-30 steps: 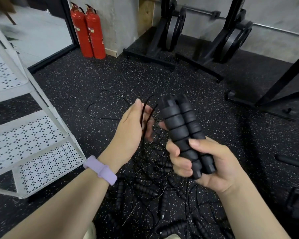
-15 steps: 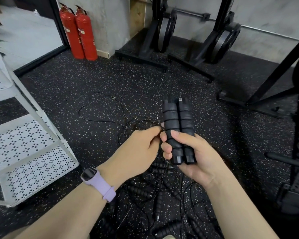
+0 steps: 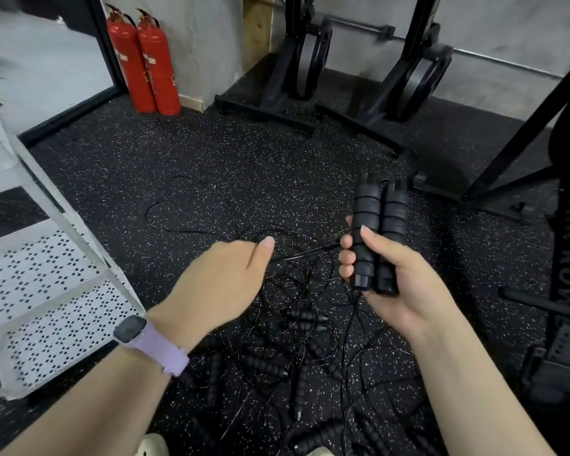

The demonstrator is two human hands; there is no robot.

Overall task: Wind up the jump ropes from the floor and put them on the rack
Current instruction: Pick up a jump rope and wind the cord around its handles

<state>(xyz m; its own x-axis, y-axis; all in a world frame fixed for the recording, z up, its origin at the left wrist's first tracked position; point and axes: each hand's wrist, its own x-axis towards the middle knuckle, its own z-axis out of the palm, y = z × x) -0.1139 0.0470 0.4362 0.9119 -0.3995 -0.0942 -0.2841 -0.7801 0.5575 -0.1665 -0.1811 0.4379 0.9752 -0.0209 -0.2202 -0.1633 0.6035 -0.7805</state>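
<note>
My right hand (image 3: pixel 392 284) grips two black ribbed jump-rope handles (image 3: pixel 377 235), held side by side and upright. A thin black cord (image 3: pixel 310 253) runs from them leftward to my left hand (image 3: pixel 224 281), which pinches it with curled fingers, thumb on top. Below both hands a tangled pile of more jump ropes (image 3: pixel 287 363) with black handles lies on the speckled floor. A loose loop of cord (image 3: pixel 185 212) trails out to the upper left. The white perforated rack (image 3: pixel 46 284) stands at the left.
Two red fire extinguishers (image 3: pixel 145 60) stand against the back wall. Black weight-plate stands (image 3: pixel 297 70) and a rower frame (image 3: pixel 566 251) fill the back and right. A light shoe tip (image 3: pixel 152 445) shows at the bottom edge.
My left hand has moved left, away from the handles, drawing the cord out sideways. The right hand has shifted right with the handles still upright.
</note>
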